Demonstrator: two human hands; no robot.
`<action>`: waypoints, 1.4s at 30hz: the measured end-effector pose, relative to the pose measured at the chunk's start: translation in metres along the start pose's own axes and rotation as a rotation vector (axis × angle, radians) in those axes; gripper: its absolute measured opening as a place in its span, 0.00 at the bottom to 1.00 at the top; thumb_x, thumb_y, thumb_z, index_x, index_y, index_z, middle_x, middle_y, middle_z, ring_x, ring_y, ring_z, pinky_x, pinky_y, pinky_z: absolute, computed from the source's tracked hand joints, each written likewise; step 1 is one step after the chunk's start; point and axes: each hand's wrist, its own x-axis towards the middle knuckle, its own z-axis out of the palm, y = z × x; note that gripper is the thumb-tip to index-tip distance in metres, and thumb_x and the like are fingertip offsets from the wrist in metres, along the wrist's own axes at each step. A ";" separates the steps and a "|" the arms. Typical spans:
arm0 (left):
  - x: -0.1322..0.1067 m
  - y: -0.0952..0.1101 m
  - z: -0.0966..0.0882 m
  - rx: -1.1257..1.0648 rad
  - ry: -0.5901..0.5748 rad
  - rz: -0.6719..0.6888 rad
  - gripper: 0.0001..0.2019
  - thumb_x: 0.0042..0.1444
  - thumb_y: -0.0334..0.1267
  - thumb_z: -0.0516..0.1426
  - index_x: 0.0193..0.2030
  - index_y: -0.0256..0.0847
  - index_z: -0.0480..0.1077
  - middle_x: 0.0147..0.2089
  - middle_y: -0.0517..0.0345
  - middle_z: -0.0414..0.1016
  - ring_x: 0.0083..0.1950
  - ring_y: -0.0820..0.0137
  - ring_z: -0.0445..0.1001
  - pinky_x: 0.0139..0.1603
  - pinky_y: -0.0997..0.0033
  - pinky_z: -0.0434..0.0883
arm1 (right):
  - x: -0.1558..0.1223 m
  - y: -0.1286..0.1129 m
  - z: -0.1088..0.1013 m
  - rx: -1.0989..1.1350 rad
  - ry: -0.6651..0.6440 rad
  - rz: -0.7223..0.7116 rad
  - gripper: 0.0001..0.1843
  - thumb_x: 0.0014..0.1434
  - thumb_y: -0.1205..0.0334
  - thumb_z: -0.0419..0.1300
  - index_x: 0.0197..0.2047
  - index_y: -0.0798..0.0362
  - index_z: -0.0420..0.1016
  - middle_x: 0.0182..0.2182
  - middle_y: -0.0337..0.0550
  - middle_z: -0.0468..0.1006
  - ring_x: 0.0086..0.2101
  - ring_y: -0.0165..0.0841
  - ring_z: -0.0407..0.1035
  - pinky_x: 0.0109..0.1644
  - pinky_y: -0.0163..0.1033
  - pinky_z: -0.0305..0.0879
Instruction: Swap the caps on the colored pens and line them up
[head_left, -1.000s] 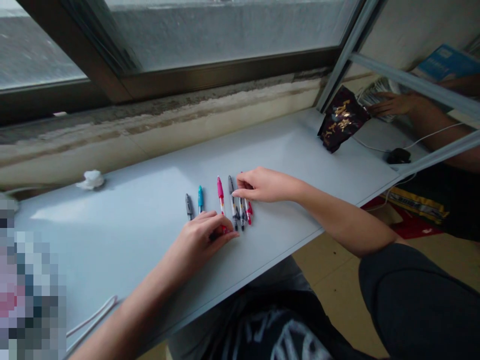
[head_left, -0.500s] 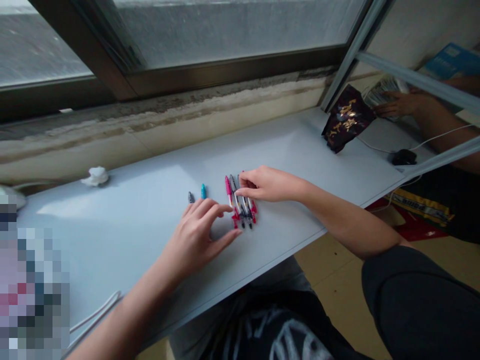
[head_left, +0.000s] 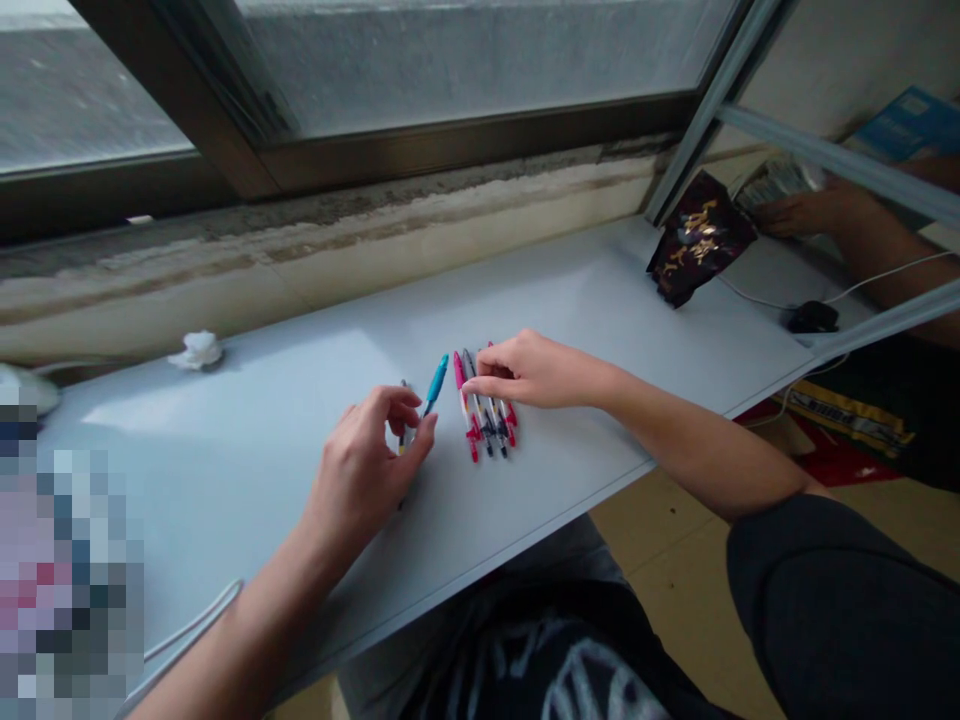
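A teal pen (head_left: 437,380) is pinched, tilted, between the thumb and fingers of my left hand (head_left: 367,440). Behind those fingers a grey-and-clear pen (head_left: 403,440) is partly hidden, and I cannot tell whether the hand touches it. To the right, several pens lie side by side in a row, among them a pink pen (head_left: 460,372) at the left and a red-ended pen (head_left: 511,425) at the right. My right hand (head_left: 521,370) is closed over their upper part, its thumb reaching to the pink pen. Its fingers hide some of the barrels.
The pens lie on a narrow white table (head_left: 300,420) below a window. A crumpled white tissue (head_left: 199,350) is near the wall. At the right stand a dark packet with gold lettering (head_left: 701,240) and a metal frame (head_left: 847,150). Another person's hand (head_left: 795,212) is behind it.
My left hand has closed on the teal pen and tilted it, bringing its top rightward toward the row. My right hand has stayed over the row of pens.
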 end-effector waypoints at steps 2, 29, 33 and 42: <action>-0.001 0.006 -0.001 -0.083 0.053 0.035 0.05 0.73 0.40 0.62 0.49 0.45 0.70 0.38 0.63 0.81 0.35 0.71 0.81 0.38 0.72 0.75 | 0.000 0.000 0.003 0.076 -0.006 -0.030 0.28 0.74 0.42 0.63 0.29 0.53 0.67 0.23 0.33 0.66 0.26 0.27 0.58 0.34 0.37 0.49; 0.002 0.007 -0.002 -0.146 -0.089 0.157 0.17 0.82 0.45 0.49 0.49 0.42 0.77 0.40 0.53 0.86 0.37 0.66 0.83 0.42 0.69 0.77 | -0.001 -0.001 0.018 0.621 -0.071 -0.198 0.40 0.78 0.36 0.55 0.19 0.51 0.63 0.15 0.34 0.64 0.21 0.24 0.59 0.31 0.35 0.59; 0.002 0.009 -0.009 -0.228 -0.199 0.051 0.19 0.82 0.44 0.47 0.47 0.43 0.77 0.38 0.56 0.86 0.35 0.67 0.81 0.40 0.69 0.76 | -0.005 -0.001 0.016 0.566 -0.060 -0.246 0.37 0.78 0.37 0.55 0.22 0.52 0.65 0.18 0.34 0.66 0.22 0.24 0.58 0.31 0.35 0.57; 0.003 0.012 -0.008 0.059 0.036 0.339 0.11 0.80 0.39 0.54 0.59 0.40 0.76 0.35 0.58 0.81 0.32 0.66 0.75 0.40 0.65 0.68 | 0.005 0.002 0.015 0.669 -0.092 -0.193 0.37 0.76 0.38 0.58 0.19 0.52 0.65 0.16 0.35 0.67 0.22 0.25 0.61 0.33 0.36 0.61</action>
